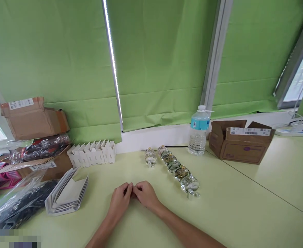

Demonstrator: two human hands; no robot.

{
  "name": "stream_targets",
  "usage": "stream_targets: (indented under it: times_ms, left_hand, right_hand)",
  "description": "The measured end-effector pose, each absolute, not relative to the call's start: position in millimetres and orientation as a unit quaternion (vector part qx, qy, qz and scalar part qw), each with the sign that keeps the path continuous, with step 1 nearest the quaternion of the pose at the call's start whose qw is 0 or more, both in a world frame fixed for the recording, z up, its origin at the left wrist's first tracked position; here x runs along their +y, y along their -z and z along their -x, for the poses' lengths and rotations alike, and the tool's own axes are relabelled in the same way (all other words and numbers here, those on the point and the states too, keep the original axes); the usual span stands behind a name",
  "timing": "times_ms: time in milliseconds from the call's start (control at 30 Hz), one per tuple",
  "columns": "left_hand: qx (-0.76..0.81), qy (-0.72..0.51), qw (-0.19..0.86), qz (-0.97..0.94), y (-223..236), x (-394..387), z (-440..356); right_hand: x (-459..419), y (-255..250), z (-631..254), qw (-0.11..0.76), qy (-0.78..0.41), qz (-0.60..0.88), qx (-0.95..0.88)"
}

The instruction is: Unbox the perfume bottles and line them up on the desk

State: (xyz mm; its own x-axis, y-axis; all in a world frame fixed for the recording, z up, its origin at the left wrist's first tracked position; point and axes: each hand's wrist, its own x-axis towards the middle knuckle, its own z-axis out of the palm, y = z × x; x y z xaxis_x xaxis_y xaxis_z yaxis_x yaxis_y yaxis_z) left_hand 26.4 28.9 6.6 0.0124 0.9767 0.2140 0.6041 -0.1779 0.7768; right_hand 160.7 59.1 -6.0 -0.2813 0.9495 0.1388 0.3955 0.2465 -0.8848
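Note:
My left hand (121,198) and my right hand (146,194) rest together on the pale green table (151,227). Fingers are curled and the tips of both hands meet; no object shows in them. Beyond the right hand stands a small round clear glass piece (150,157) with a gold tip, apart from the others. To its right, a slanting row of several similar glass pieces (174,166) runs towards me, some with dark or golden patterns. Near the row's close end lie small clear glass knobs (192,194). Neither hand touches the glass.
Left of my hands lie folded white card pieces (69,194), a row of small white boxes (93,154), a plastic-wrapped dark bundle (24,203) and stacked cardboard boxes (35,119). At the back right are a water bottle (198,134), an opened carton (241,144) and a power strip (296,131).

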Motion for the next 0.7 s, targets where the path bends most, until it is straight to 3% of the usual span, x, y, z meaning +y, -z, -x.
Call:
stream_targets:
  times_ms: [133,700]
  left_hand:
    - [0.609,-0.358,0.196,-0.68,-4.4,27.8,-29.4]
    - [0.616,-0.325,0.162,-0.699,-1.0,28.5,-29.3]
  right_hand:
    - [58.7,9.1,-161.2,0.363,-0.356,0.487,-0.71]
    - [59.5,11.6,-161.4,0.352,-0.339,0.482,-0.727]
